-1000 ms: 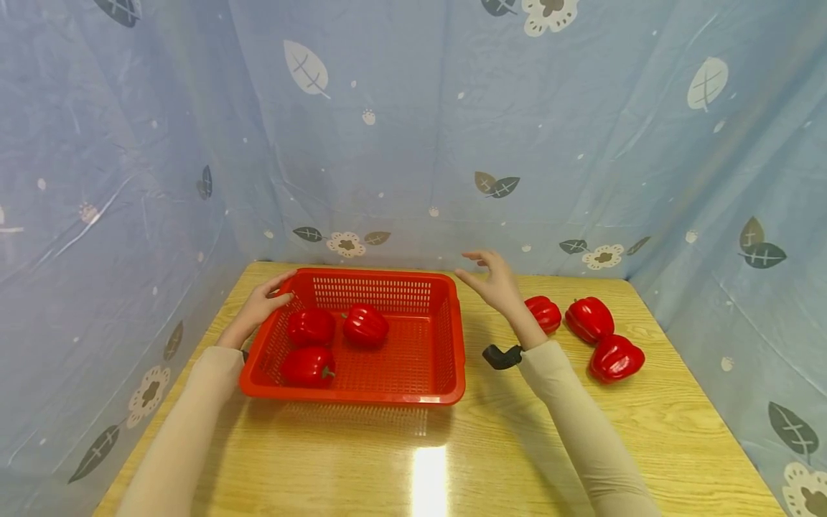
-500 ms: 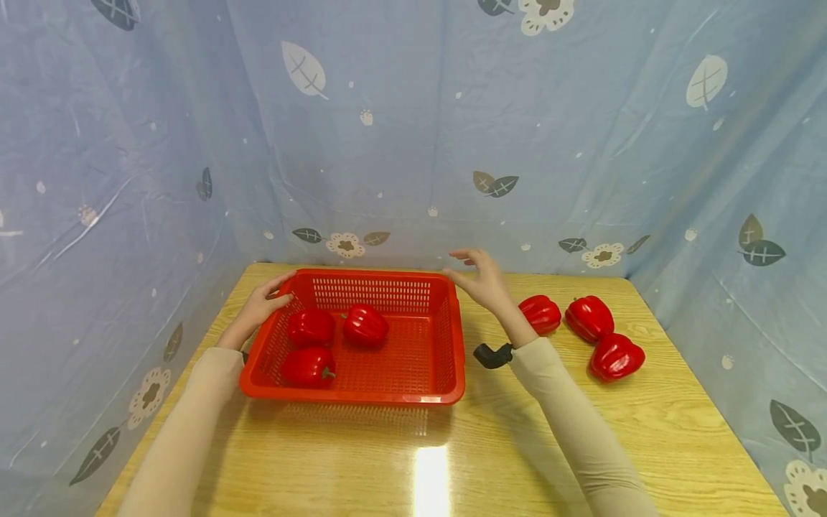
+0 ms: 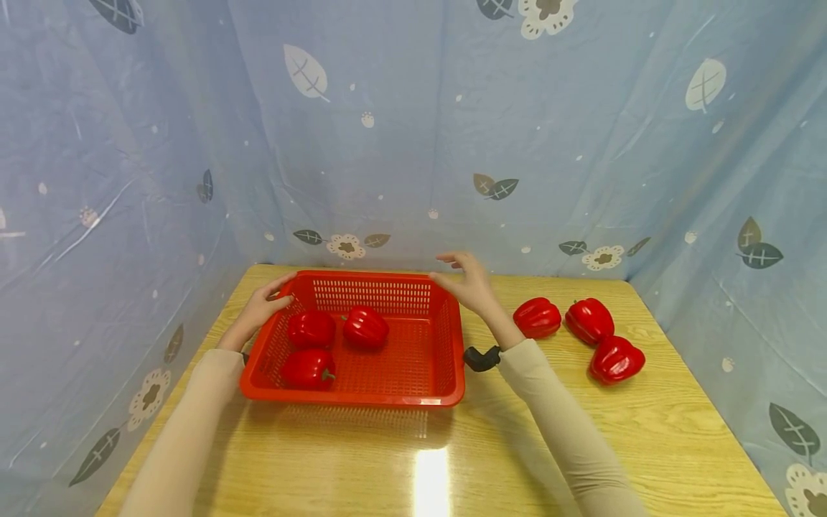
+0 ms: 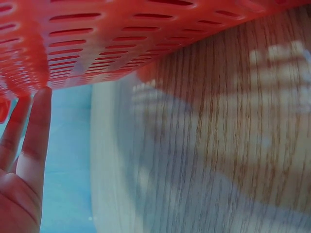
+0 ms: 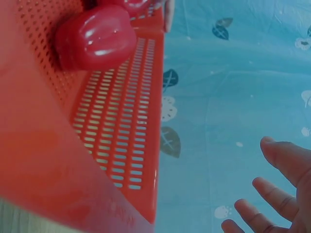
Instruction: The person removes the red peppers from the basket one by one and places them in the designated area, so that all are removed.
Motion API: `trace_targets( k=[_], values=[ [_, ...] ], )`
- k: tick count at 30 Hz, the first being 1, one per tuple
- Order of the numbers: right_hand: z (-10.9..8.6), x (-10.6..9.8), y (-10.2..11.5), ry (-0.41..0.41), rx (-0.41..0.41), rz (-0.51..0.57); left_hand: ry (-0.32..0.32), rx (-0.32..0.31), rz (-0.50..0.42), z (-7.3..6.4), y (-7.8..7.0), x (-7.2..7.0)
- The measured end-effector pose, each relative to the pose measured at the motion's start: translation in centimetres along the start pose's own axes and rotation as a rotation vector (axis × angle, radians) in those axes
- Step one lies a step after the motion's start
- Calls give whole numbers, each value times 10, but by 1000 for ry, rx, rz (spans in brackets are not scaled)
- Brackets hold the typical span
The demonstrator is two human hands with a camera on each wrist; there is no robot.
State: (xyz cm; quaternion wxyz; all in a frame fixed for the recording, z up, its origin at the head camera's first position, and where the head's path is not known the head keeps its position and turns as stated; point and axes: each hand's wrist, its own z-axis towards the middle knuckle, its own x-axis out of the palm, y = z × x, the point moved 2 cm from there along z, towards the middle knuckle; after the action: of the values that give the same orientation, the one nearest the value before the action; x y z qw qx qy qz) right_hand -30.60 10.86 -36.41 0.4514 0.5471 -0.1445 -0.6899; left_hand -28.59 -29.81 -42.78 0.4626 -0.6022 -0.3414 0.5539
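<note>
Pale blue curtain (image 3: 413, 143) printed with leaves and flowers encloses a wood-grain table (image 3: 362, 467), on which a red slotted basket (image 3: 352, 399) stands left of centre. Both forearms, in cream sleeves (image 3: 555, 409), reach forward from the lower corners and converge on the basket. The left hand (image 3: 257, 309) lies at the left side of the basket, its thumb laid over the rim and its fingers extended, nearly straight, meeting the red plastic towards the far corner. The right hand (image 3: 473, 286) is raised near the far right corner, unclenched and holding nothing; as the right wrist view shows, its thumb and fingers are spread, with a gap between them and the basket. A black wrist mount (image 3: 481, 359) projects below this hand. Three red peppers (image 3: 365, 327) lie in the left and middle of the basket; three loose peppers (image 3: 538, 318) rest on the table beyond the right forearm, the two rightmost touching.
</note>
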Motion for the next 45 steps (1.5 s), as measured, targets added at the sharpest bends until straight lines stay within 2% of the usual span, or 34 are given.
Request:
trace_targets(
  k=[8, 10, 18, 25, 30, 33, 39, 45],
  values=[
    [0, 11, 2, 7, -10, -21, -20, 3, 19, 9, 21, -3],
    [0, 13, 2, 8, -7, -22, -17, 9, 14, 9, 21, -3],
    [1, 22, 6, 29, -21, -19, -12, 13, -16, 0, -4, 3],
    [3, 28, 11, 54, -18, -31, -26, 6, 23, -5, -10, 4],
    [5, 34, 12, 67, -13, -24, -33, 18, 31, -1, -3, 2],
    [6, 38, 12, 77, -12, -37, -26, 19, 5, 2, 5, 0],
    [7, 44, 13, 92, -10, -51, -26, 20, 31, 9, 21, -5],
    [9, 49, 15, 109, -8, -50, -21, 26, 48, 9, 23, -5]
  ],
)
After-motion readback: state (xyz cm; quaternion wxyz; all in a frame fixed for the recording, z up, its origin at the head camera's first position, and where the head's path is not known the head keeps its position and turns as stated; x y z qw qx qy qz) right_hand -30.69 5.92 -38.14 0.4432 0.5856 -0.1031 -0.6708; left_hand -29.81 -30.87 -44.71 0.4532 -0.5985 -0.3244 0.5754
